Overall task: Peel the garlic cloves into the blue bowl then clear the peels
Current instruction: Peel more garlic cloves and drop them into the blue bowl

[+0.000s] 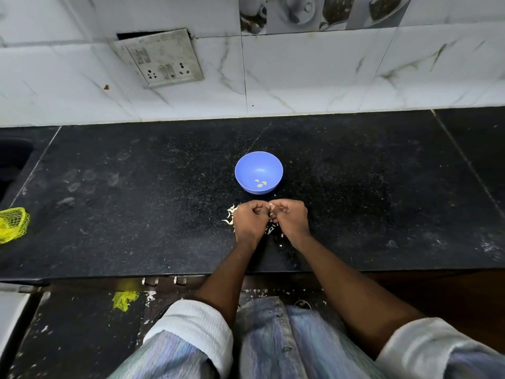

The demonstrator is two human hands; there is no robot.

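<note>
Black speckled stone countertop [136,201] runs across the view, backed by a white marbled tile wall [314,77] carrying a grimy switch-and-socket plate [161,58]. Two bare forearms reach over the counter's near edge from rolled pale sleeves. The blue bowl [258,172] stands upright near the middle of the counter, just beyond the hands and apart from them; three or so small peeled garlic cloves [260,183] lie on its floor. A yellow mesh bag [12,225] sits at the far left edge of the counter. The left hand [250,221] and right hand [291,218] meet knuckle to knuckle in front of the bowl, all fingers curled inward. Between their fingertips a small pale garlic clove [270,205] shows, pinched from both sides. Whitish peels [231,214] lie scattered on the counter beneath and around the hands, mostly to the left and between the wrists.
</note>
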